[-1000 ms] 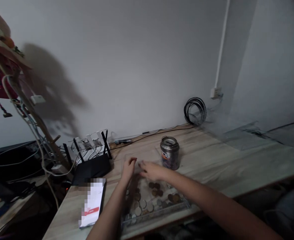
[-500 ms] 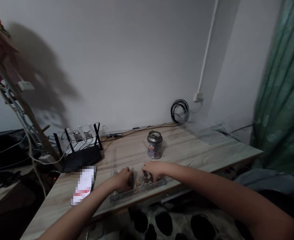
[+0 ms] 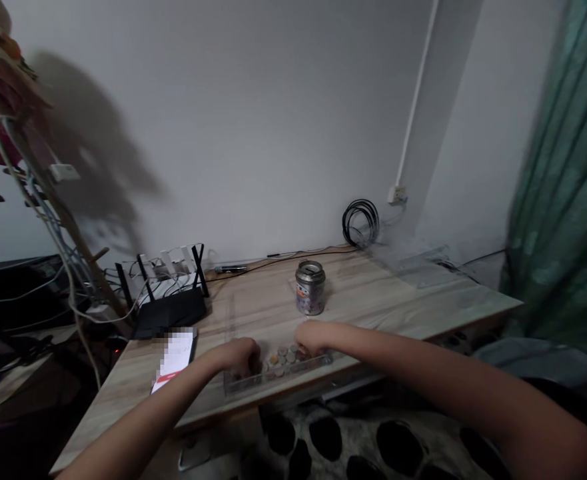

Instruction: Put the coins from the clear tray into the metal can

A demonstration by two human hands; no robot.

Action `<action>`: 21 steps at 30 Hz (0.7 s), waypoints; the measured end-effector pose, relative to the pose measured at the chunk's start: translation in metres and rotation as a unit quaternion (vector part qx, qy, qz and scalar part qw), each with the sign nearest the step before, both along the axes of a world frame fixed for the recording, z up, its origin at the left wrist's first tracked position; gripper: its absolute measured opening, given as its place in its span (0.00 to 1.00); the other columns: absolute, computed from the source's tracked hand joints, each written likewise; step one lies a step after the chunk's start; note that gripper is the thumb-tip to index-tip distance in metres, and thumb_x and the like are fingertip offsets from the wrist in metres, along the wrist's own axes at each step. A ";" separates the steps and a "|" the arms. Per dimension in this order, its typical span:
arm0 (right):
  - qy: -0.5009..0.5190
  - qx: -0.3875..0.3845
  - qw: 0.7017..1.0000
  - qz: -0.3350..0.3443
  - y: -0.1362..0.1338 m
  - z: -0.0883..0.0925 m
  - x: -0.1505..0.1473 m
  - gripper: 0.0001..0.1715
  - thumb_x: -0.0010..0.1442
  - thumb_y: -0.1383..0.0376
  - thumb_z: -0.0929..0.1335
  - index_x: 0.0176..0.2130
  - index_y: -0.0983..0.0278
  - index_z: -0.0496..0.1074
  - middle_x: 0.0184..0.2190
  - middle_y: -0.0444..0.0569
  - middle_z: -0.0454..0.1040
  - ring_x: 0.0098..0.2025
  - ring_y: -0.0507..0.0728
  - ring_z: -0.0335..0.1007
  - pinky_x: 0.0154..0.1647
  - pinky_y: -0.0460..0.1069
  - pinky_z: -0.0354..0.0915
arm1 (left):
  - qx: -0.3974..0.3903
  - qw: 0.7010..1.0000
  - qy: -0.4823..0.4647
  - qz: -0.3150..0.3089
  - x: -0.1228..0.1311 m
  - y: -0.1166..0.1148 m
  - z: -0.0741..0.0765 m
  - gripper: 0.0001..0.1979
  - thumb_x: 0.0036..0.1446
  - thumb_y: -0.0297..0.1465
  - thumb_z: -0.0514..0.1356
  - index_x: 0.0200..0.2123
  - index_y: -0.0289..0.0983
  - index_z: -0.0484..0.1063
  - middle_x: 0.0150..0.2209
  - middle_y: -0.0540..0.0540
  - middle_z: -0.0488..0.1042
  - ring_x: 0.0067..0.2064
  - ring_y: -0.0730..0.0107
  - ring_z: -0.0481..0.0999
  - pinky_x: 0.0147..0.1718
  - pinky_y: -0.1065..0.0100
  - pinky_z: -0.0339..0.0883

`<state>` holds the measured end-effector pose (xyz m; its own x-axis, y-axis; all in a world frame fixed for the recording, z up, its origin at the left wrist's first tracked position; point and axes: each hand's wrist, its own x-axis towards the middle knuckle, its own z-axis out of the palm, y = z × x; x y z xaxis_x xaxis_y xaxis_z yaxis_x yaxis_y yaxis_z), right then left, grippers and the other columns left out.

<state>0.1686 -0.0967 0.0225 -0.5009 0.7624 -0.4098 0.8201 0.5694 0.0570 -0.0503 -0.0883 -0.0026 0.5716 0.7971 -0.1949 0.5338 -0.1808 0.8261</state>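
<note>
A clear plastic tray lies near the table's front edge with several coins in it, mostly silver and one golden. My left hand is over the tray's left part, fingers curled downward beside the coins. At the right end of the coins, my right hand reaches down with its fingers bent together. Whatever either hand pinches is hidden under the fingers. Just behind the tray stands an upright metal tin with a cartoon print and a slotted lid.
To the left are a phone with a lit screen and a black router with antennas. A pen-like item and a coil of black cable sit along the wall. A green curtain hangs at the right.
My right hand has moved slightly right and turned, uncovering more coins. My left hand has shifted a little left, its fingers curled lower. The tin stays put.
</note>
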 end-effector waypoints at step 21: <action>0.175 -0.020 0.984 -0.009 0.023 0.048 -0.037 0.19 0.45 0.64 0.68 0.39 0.66 0.72 0.30 0.45 0.74 0.27 0.49 0.64 0.24 0.42 0.55 | -0.414 0.870 -0.250 0.092 0.037 -0.003 0.001 0.22 0.54 0.43 0.47 0.34 0.29 0.67 0.28 0.39 0.73 0.27 0.69 0.73 0.24 0.73 0.65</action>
